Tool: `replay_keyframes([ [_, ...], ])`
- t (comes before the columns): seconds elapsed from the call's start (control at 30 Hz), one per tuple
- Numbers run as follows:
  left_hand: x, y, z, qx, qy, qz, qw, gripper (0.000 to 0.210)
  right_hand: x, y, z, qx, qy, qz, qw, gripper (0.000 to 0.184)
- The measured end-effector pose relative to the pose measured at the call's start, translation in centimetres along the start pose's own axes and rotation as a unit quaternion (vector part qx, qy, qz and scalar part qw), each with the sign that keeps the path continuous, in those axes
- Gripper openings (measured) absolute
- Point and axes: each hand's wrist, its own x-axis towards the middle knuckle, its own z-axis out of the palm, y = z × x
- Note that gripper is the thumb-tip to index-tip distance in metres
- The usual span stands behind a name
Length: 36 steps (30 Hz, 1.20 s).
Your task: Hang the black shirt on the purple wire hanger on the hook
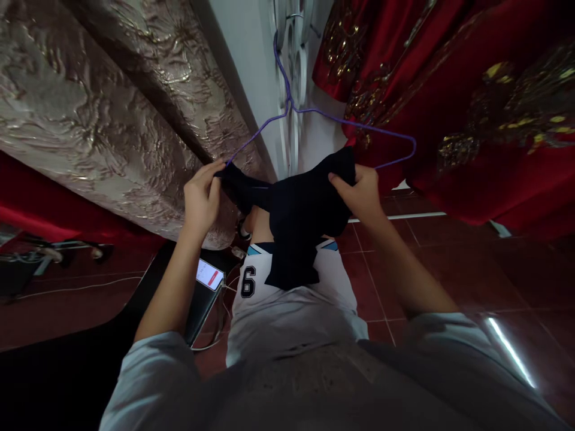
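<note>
A dark garment [299, 209], black or navy, hangs in folds in front of my legs; its exact kind is hard to make out. My left hand [202, 194] pinches its left end, right by the left shoulder of a purple hanger [350, 121]. My right hand [359, 188] grips the upper right part of the cloth, thumb on top. The hanger's left side and lower bar run into the cloth, while its right shoulder sticks out bare. At the top, the hanger's hook meets a white metal rack [291, 78]. My fingertips are partly hidden by the fabric.
A beige textured curtain [135, 108] hangs on the left, and red cloth with gold sequins [494, 137] on the right. A lit phone [209, 274] with a cable lies on a dark surface by my left forearm. Red floor tiles [431, 263] lie below.
</note>
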Motion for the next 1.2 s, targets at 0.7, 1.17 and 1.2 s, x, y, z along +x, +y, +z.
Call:
replay_keyframes([
  [0.7, 4.7, -3.3, -1.0, 0.012, -0.068, -0.124, 0.99, 0.042, 0.5, -1.4, -1.6, -0.023, -0.007, 0.008, 1.0, 0.036],
  [1.17, 2.2, 0.2, -3.1, 0.062, -0.239, -0.048, 0.968, 0.032, 0.4, -1.2, -2.0, -0.058, -0.015, 0.014, 0.998, 0.035],
  [1.2, 2.1, 0.4, -3.4, 0.055, -0.235, -0.051, 0.969, 0.033, 0.4, -1.2, -2.1, -0.059, -0.012, 0.017, 0.998, 0.035],
])
